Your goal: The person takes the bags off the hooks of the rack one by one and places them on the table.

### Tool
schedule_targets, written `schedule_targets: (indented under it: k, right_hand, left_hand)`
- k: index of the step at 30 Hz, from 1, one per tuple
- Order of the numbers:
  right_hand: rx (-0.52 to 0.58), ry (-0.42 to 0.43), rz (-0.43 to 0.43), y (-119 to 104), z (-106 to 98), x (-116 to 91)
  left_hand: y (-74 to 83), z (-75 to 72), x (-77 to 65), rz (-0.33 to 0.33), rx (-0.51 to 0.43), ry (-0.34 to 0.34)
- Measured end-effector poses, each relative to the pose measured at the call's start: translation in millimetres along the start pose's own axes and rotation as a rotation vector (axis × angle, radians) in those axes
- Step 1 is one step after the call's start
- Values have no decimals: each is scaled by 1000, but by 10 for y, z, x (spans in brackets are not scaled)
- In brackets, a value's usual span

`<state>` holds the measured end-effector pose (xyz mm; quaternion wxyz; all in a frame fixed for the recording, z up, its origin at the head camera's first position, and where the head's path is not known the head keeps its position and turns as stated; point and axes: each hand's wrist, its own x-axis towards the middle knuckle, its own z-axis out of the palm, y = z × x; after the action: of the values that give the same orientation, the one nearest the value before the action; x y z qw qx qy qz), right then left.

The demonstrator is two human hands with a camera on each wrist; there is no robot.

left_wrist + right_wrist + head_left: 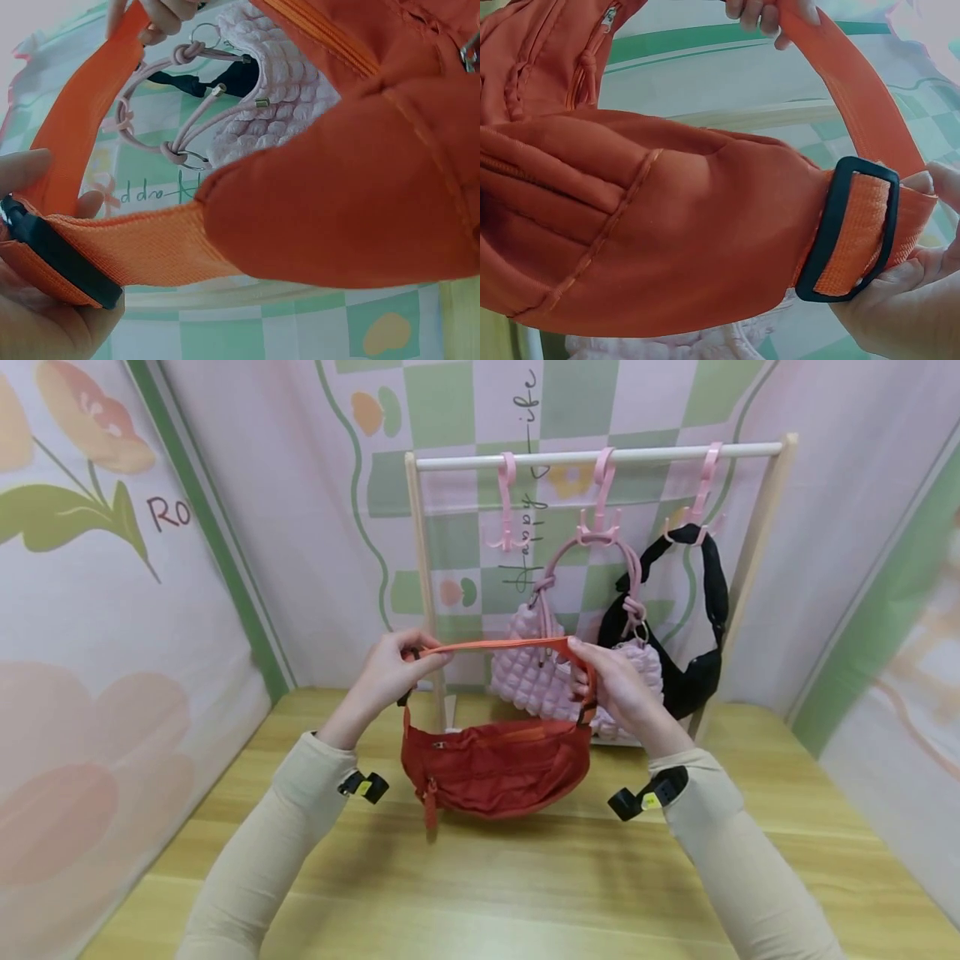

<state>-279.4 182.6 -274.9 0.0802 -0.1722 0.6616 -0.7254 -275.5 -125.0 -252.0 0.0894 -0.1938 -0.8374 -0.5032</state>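
A red-orange waist bag hangs above the table from its orange strap, which is stretched between both hands. My left hand pinches the strap's left end, close to a black buckle. At the other end my right hand grips the strap between thumb and fingers, beside a black slider buckle. The bag's zippers face the head camera, and a red zipper pull dangles at its lower left.
Behind the bag stands a rack with a white bar and pink hooks; the left hook bears nothing. A pink puffy bag hangs from the middle one, a black bag from the right one. Below is a wooden table.
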Motion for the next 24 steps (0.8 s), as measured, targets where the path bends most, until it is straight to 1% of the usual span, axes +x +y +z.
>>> schedule_targets:
  k: [6,13,19,24]
  right_hand:
    - [-20,-17,25,56,8,-10]
    - [21,-55,58,114,-15,-38]
    - [51,-83,70,150,-36,-52]
    - [40,-64,65,175,-36,-56]
  left_hand:
    - [-52,-16,-28,-12,-23,-1]
    - [-107,-12,-66,-57,-68,-32]
    - [-138,-24,-103,-88,-42,-52]
    - [-176,-30,-121,-95,-27,-70]
